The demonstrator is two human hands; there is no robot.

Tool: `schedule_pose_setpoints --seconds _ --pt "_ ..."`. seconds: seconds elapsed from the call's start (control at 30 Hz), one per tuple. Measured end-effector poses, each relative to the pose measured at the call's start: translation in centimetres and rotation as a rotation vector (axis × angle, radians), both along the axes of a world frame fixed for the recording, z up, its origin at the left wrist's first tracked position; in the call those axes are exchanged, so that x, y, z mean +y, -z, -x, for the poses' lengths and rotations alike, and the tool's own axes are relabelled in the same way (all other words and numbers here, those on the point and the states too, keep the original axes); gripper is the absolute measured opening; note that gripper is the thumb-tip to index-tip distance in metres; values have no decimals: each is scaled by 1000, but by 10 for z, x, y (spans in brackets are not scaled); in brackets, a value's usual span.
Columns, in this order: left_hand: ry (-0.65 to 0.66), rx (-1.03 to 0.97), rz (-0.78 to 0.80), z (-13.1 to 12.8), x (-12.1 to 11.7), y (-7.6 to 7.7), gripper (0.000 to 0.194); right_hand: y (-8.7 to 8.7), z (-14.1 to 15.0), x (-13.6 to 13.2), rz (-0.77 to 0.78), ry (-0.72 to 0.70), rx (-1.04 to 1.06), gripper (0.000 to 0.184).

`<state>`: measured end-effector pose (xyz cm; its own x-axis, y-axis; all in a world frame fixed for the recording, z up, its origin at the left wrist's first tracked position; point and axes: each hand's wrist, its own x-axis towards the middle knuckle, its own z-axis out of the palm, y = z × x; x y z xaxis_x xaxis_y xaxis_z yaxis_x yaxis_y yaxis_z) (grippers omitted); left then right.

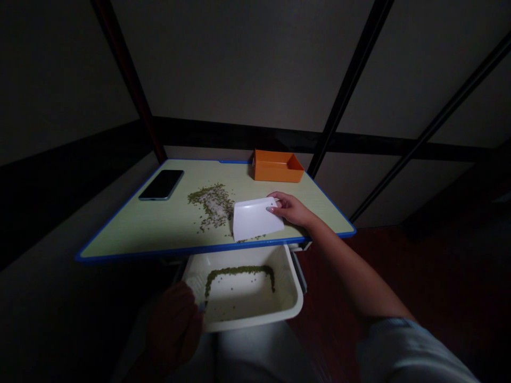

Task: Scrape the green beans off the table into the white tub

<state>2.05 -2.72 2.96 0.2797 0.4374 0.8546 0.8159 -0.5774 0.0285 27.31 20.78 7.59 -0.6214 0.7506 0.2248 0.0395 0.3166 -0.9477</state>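
Note:
My right hand (293, 209) pinches the right end of a white plastic scraper (255, 219), thumb on top. The scraper stands tilted on the table near its front edge, its left end touching a scattered pile of green beans (211, 205) mixed with pale grains. A few more beans lie along the scraper's lower edge. Below the tabletop sits a white plastic tub (247, 300), with a band of green beans (239, 270) along its far side and loose ones on its floor. In shadow, my left hand (175, 322) is closed at the tub's left rim.
A pale green table (131, 234) with a blue edge holds a phone (162, 185) at the left and an orange open box (277, 171) at the back right. Panelled walls (239, 69) stand behind it. The tub projects from under the table's front edge, above my lap.

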Motion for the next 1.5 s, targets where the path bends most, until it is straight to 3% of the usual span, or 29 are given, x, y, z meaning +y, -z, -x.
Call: schedule_pose_setpoints --seconds 0.57,1.1,1.33,1.5 --pt "-33 14 -50 4 -1 6 13 -1 -2 -3 117 -36 -49 37" --pt "-14 17 -19 1 1 -1 17 -5 -3 -4 155 -92 -1 35" --pt "-2 30 -26 2 1 -3 20 -7 -5 -5 142 -10 99 38" --pt "1 22 -29 1 1 -4 20 -6 -8 5 -14 248 261 39"
